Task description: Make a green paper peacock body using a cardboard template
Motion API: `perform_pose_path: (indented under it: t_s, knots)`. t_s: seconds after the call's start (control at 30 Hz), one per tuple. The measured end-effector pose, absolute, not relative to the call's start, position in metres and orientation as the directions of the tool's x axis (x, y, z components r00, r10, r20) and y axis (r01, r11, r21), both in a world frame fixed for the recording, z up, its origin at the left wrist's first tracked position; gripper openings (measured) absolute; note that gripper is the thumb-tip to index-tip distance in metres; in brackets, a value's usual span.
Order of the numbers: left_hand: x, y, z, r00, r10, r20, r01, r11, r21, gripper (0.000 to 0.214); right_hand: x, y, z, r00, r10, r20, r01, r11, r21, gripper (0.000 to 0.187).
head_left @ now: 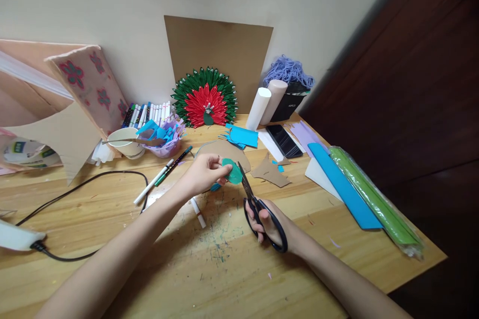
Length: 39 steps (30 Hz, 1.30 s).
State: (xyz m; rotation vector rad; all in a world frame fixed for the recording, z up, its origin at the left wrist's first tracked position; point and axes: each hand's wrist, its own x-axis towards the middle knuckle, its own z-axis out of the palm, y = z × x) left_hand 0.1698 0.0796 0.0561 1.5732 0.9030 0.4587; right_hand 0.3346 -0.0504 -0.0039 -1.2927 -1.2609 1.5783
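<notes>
My left hand (pixel 204 173) pinches a small green piece of paper (pixel 235 174) with a rounded outline, held above the table. In my right hand (pixel 275 227) is a pair of black-handled scissors (pixel 247 190), fingers through the loops. The blades point up and away, and their tips reach the right edge of the green paper; whether they are cutting into it I cannot tell. Under and behind my left hand lies a rounded piece of cardboard (pixel 243 156). A cardboard offcut (pixel 271 172) rests to the right of the blades.
A red and green fan-shaped peacock (pixel 205 97) stands at the back before a cardboard sheet (pixel 224 42). Blue paper (pixel 243 136), a phone (pixel 284 140) and white rolls (pixel 258 108) lie or stand rightward. Leftward are markers (pixel 153 180), a paper cup (pixel 126 144) and a black cable (pixel 86 179).
</notes>
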Motion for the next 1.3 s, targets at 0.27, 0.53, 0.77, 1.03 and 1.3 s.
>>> perform_pose_path:
  t_s: [0.27, 0.53, 0.77, 1.03, 1.3]
  knots:
    - [0.167, 0.081, 0.062, 0.630, 0.741, -0.232, 0.331, 0.014, 0.944, 0.020, 0.340, -0.053, -0.019, -0.212, 0.944, -0.251, 0.134, -0.227, -0.965, 0.060]
    - [0.166, 0.084, 0.058, 0.656, 0.721, -0.225, 0.293, 0.033, 0.956, 0.021, 0.333, -0.051, -0.011, -0.125, 0.976, -0.180, 0.095, -0.169, -0.981, 0.068]
    - [0.175, 0.076, 0.057, 0.620, 0.739, -0.261, 0.180, 0.190, 0.965, 0.024, 0.345, -0.027, 0.007, 0.094, 0.983, -0.156, -0.121, -0.144, -0.982, 0.059]
    - [0.195, 0.045, 0.049, 0.609, 0.694, -0.384, 0.073, 0.433, 0.898, 0.027, 0.350, -0.021, 0.012, 0.166, 0.986, -0.037, -0.103, -0.020, -0.994, 0.036]
    - [0.196, 0.033, 0.039, 0.821, 0.476, -0.314, 0.120, 0.395, 0.911, 0.033, 0.360, -0.022, 0.022, 0.156, 0.987, -0.023, -0.010, -0.022, -1.000, 0.032]
